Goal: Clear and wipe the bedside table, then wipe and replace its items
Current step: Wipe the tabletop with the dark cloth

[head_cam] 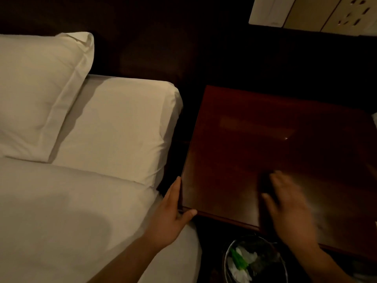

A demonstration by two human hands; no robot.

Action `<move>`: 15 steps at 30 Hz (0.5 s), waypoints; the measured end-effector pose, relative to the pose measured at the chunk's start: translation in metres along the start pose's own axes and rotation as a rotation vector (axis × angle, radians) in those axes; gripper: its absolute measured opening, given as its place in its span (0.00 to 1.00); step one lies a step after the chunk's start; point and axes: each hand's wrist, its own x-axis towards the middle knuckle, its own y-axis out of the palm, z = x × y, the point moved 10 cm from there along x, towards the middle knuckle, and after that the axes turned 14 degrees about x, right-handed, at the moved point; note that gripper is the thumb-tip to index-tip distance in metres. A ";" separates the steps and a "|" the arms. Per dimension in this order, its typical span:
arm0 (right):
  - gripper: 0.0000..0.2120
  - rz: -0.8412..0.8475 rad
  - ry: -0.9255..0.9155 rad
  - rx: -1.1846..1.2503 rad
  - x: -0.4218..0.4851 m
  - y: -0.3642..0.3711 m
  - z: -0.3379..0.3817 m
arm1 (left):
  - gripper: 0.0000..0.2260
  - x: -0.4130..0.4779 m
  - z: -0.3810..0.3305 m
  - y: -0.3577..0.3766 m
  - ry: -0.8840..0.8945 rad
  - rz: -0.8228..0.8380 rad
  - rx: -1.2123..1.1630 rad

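Note:
The bedside table [265, 129] is dark reddish wood, and nothing stands on the part of its top that I see. My left hand [173, 213] grips its front left corner, thumb on the front edge and fingers along the side next to the bed. My right hand [289, 211] lies flat over the front of the top with its fingers spread, blurred by motion. A dark patch [265, 186] shows under its fingers; whether that is a cloth or a shadow is unclear.
A bed [81, 211] with white sheets and a pillow [36, 88] fills the left side, close against the table. A round bin [255, 260] with white and green waste stands on the floor below the table's front edge. A socket panel [316, 11] is on the wall behind.

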 end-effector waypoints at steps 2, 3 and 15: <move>0.27 -0.138 0.199 0.020 0.001 -0.020 -0.027 | 0.40 0.000 0.000 -0.010 -0.012 -0.058 -0.033; 0.26 -0.187 0.238 0.031 0.003 -0.018 -0.018 | 0.39 -0.001 -0.001 -0.013 -0.018 -0.074 -0.040; 0.23 0.154 -0.393 0.125 -0.033 0.030 0.078 | 0.34 0.000 0.001 -0.032 -0.028 -0.108 -0.013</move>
